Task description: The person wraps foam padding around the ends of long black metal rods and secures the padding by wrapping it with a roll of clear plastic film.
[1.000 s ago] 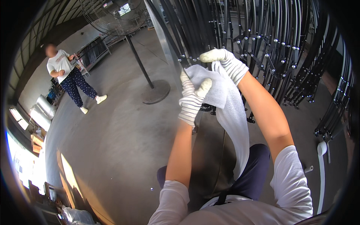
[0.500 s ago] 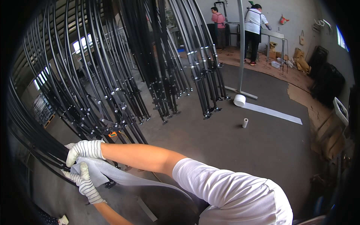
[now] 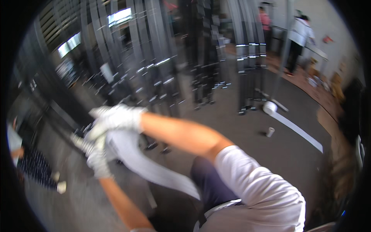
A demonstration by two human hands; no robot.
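Observation:
My right hand, in a striped white glove, is closed over a white strip of soft wrapping sheet at a bundle of black tubes. Just below it, my left hand, gloved alike, grips the strip's end from underneath, its fingers reaching toward the tubes. The two hands touch or nearly touch. From them the strip's loose length curves down to the right, toward my leg. Motion blurs the gloves, and part of the tubes is hidden behind them.
Several bundles of black tubes stand upright ahead. A white roll with a strip laid out lies on the floor, near a small roll. One person is at far left; two others work by the back wall.
The view has swung left, so the scene sits farther right and a person at left has come into sight. My hands still hold the strip at the tubes, the right now over the left.

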